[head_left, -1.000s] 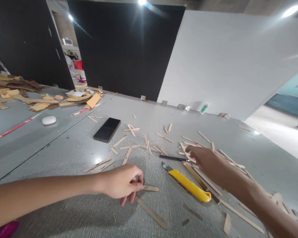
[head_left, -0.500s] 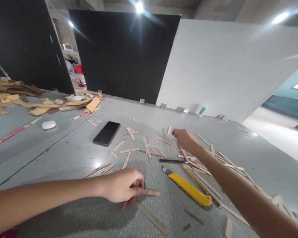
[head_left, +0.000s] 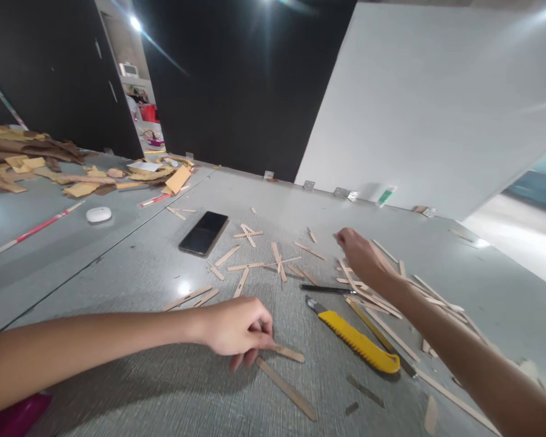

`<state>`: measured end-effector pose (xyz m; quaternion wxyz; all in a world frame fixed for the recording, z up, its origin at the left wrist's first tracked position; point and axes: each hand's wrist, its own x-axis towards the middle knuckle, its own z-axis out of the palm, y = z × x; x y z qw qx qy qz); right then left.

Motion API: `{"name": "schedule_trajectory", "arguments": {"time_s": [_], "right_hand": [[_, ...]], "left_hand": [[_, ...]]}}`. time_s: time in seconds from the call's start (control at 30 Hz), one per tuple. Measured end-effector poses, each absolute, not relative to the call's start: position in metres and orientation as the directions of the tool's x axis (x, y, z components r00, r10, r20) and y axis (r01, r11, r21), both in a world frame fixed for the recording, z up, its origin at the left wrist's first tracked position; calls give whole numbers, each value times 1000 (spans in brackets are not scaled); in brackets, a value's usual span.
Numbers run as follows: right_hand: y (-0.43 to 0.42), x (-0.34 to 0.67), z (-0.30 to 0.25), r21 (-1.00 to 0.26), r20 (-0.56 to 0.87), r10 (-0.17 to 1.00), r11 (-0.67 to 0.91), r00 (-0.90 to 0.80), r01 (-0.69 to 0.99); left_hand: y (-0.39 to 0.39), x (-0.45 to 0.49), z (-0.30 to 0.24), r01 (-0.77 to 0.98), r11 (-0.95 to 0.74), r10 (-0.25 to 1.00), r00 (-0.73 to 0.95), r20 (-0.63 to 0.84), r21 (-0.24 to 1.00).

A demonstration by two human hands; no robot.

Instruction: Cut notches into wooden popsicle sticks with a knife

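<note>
My left hand (head_left: 243,331) is closed, thumb and fingers pinching a short craft stick (head_left: 290,353) whose rounded end sticks out to the right. Just below those fingers, a longer craft stick (head_left: 287,389) lies slanted on the table. Farther out on the right, my right hand (head_left: 357,250) is pinched shut on a small piece of craft stick (head_left: 336,235); only its tip shows past the fingers. Left of that hand lies a small stick piece (head_left: 312,235). A yellow utility knife (head_left: 359,341) rests between my arms, blade toward the far left.
Craft sticks lie scattered over the grey table (head_left: 164,376), with a pile (head_left: 441,300) under and beyond my right forearm. A phone (head_left: 204,233), a white earbud case (head_left: 99,214) and torn cardboard (head_left: 86,179) are to the left. A black panel and a white panel (head_left: 418,109) stand behind.
A stick piece that lay beside my right hand has been picked up, and that hand has moved away from there. The view has tilted down; my left hand keeps its hold.
</note>
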<state>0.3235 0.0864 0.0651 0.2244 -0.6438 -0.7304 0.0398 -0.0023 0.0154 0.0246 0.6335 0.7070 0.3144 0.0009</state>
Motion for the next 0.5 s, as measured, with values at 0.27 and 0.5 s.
{"name": "schedule_trajectory", "arguments": {"time_s": [0.27,0.5], "right_hand": [[-75,223,21,-804,335,932,359,-139,474],[-84,226,-7,-765,362,923,375,-132,524]], "left_hand": [[15,-2,21,434,19,461,795,-393,900],[14,-2,21,432,6,469,795,-384,902]]}}
